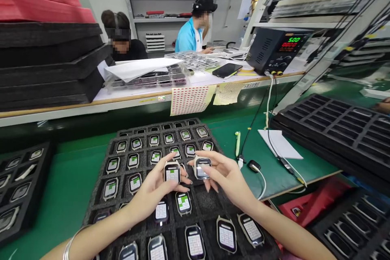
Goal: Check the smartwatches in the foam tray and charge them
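Note:
My left hand is closed around a smartwatch whose lit screen shows a white grid with a green patch. Close beside it, my right hand grips a second smartwatch by its edges, its thumb over the lit screen. Both watches have pale cases and no straps. Beneath my hands lies a black foam tray with rows of pockets. Many pockets hold more watches, such as a lit one just below my hands. My forearms hide some of the pockets.
Another foam tray with watches lies left. At right are a stacked black tray, white paper, a charging puck and cables. A power supply, a phone and black foam stacks stand on the shelf. Two people sit beyond.

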Motion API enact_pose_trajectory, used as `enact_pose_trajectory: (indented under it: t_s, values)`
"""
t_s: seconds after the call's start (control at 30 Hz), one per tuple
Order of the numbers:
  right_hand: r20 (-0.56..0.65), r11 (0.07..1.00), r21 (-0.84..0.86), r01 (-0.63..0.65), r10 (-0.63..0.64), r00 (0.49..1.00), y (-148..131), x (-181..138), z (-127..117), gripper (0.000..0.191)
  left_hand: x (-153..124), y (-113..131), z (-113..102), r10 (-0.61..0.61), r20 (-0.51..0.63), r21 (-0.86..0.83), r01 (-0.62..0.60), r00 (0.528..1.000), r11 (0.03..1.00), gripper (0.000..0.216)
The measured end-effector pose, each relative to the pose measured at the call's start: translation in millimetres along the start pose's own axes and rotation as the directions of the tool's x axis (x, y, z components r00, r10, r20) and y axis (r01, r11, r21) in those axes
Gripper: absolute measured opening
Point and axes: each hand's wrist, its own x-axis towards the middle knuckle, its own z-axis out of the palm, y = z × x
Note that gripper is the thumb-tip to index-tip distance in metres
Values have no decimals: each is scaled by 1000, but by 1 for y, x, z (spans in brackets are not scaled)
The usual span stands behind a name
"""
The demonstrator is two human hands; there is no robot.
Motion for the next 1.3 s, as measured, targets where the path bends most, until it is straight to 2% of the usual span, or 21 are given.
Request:
enact_pose_trajectory:
  t_s: [0.27, 0.4, 0.5, 0.7, 0.9, 1.0, 1.13, 1.2, 1.3]
  values:
    - [206, 997, 68, -26, 11, 978, -4, -6, -1, 48, 2, 3, -3, 13, -52, -1, -13, 999, 1000, 47]
    - [199, 998, 49, -43, 32, 979, -1, -6, -1, 52, 1, 4, -4, 41, -13, -57, -42, 999, 997, 58]
    - [203, 998, 54, -42, 30, 979, 2, -6, -2, 53, 1, 6, -1, 62, -31, 9, -62, 998, 998, 67]
    - [176, 994, 107, -26, 6, 984, 5, -4, -5, 38, 1, 5, 0, 35, -74, 92, -28, 997, 995, 60]
    - [105, 999, 9, -31, 29, 994, 4, -4, -2, 29, -1, 3, -3, 70, -45, 112, -64, 997, 992, 50]
    - [177, 999, 34, -39, 32, 984, 4, -5, -4, 33, 1, 3, -3, 58, -66, 149, -48, 996, 988, 43]
    - [284, 994, 95, -59, 30, 958, 3, -7, -8, 49, 2, 3, -3, 43, -99, 203, -22, 994, 979, 37]
    - [300, 994, 81, -68, 41, 953, 3, -9, -8, 54, 2, 3, -3, 44, -101, 198, -24, 994, 980, 39]
    - [264, 998, 22, -66, 58, 963, 3, -12, -6, 53, 2, 3, -2, 54, -84, 162, -40, 995, 986, 53]
